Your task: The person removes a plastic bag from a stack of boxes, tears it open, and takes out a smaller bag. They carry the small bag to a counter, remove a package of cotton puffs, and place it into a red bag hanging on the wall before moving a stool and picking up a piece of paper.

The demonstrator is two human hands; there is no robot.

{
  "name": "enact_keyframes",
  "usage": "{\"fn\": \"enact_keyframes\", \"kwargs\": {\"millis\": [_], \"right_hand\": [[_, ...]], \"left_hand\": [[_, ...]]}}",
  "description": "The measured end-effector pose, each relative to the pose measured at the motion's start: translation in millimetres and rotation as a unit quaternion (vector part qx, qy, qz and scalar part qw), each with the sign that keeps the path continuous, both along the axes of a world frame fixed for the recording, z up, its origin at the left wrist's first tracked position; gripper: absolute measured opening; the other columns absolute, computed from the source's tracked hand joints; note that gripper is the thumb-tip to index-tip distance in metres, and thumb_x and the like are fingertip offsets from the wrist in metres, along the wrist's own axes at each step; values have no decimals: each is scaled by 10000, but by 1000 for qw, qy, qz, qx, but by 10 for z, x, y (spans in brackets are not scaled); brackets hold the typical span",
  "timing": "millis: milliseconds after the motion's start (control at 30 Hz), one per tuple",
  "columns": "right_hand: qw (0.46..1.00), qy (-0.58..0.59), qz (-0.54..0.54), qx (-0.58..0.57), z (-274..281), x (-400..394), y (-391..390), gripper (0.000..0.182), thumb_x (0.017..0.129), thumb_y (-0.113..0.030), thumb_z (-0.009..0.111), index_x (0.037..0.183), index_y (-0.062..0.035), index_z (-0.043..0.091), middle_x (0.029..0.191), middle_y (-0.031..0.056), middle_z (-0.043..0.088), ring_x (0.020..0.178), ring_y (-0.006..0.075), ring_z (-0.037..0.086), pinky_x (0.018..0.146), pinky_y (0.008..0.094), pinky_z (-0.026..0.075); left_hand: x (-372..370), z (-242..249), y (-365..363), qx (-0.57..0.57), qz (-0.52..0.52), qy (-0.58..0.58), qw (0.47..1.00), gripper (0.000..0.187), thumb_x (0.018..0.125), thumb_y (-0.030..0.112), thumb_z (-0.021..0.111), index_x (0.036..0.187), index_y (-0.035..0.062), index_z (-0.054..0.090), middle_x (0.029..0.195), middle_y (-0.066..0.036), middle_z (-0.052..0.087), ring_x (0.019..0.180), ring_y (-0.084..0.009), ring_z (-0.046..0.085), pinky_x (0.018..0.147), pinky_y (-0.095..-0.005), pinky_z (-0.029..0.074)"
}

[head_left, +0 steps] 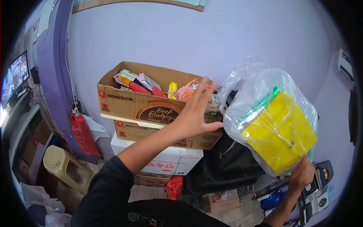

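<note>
My left hand (pixel 194 113) is raised in front of an open cardboard box (pixel 153 108), its fingers spread and nothing in it. Packets in colourful wrappers (pixel 141 85) lie inside that box. To the right is a large clear plastic bag (pixel 245 96) with a yellow flat item (pixel 281 132) and something green inside. My right hand (pixel 302 174) touches the bag's lower right corner, fingers bent against the plastic and the yellow item. The ends of those fingers are partly hidden.
More boxes, one white (pixel 159 155), are stacked below the open box. Black bins (pixel 223 166) stand under the bag. A beige stool (pixel 62 162) and a red bag (pixel 82 132) are at left. Small appliances (pixel 315 196) sit at lower right.
</note>
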State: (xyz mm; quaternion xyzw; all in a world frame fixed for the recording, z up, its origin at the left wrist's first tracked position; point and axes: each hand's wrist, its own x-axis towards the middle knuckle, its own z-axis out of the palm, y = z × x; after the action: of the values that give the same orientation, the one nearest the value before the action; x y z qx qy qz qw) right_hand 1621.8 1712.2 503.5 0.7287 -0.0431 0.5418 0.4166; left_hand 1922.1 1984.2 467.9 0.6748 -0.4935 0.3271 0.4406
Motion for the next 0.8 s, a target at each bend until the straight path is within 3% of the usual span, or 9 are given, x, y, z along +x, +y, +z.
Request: {"fn": "enact_keyframes", "kwargs": {"millis": [100,200,267,300,333,467,533,667,800], "right_hand": [[999,-11,-37,-9,-85,-142,-306,228,855,22,566,1083,28,564,775,155,579,656,321,553,577,377,443],[997,-33,-72,-8,-150,-346,-592,273,846,28,561,1119,24,546,850,169,607,733,333,590,655,390,480],[988,-83,-98,82,-233,-509,-834,292,852,21,542,1144,24,533,908,190,609,769,339,600,685,392,488],[991,-103,-63,58,-201,-543,-940,305,853,-14,546,1155,25,529,936,199,607,816,344,609,711,384,495],[990,-101,-72,61,-249,-637,-1097,305,853,-14,546,1155,25,529,936,199,607,816,344,609,711,384,495],[986,-130,-61,83,-474,-892,-1708,298,854,-84,564,1130,23,529,939,183,606,826,339,608,719,385,489],[979,-103,-12,176,-431,-802,-1725,241,863,-77,544,1081,24,533,912,171,599,802,329,605,689,382,480],[981,-114,23,157,-385,-707,-1792,204,856,-61,541,1047,9,523,799,148,560,695,302,577,614,357,452],[971,-136,23,197,-373,-697,-1850,182,836,-63,562,1005,-2,531,737,139,538,633,316,558,582,361,438]], "left_hand": [[56,69,-252,29,-60,4,998,1037,691,387,772,1451,87,134,1479,-234,119,1382,-378,155,1099,-460,230],[1,210,-337,42,-127,-43,990,835,762,352,716,1418,96,267,1434,-200,264,1323,-354,307,1050,-426,331],[-17,339,-356,180,-256,23,950,558,838,271,634,1326,93,430,1311,-154,446,1199,-312,460,976,-386,409],[-32,320,-418,104,-259,-5,960,324,831,149,588,1146,75,571,1119,-112,570,1029,-289,559,876,-367,457],[-42,330,-438,107,-267,-3,958,324,831,149,588,1146,75,571,1119,-112,570,1029,-289,559,876,-367,457],[-202,570,-197,68,-55,-189,978,222,683,31,602,897,83,620,834,-77,605,832,-272,593,734,-375,472],[-70,686,-136,24,29,-261,965,203,668,7,612,851,94,626,791,-62,602,789,-260,591,688,-374,467],[390,782,235,4,210,-239,948,132,696,23,601,823,55,609,749,-92,589,722,-291,575,640,-378,451],[881,200,804,34,264,-130,955,115,707,27,566,812,60,598,725,-107,556,709,-308,559,649,-399,454]]}}
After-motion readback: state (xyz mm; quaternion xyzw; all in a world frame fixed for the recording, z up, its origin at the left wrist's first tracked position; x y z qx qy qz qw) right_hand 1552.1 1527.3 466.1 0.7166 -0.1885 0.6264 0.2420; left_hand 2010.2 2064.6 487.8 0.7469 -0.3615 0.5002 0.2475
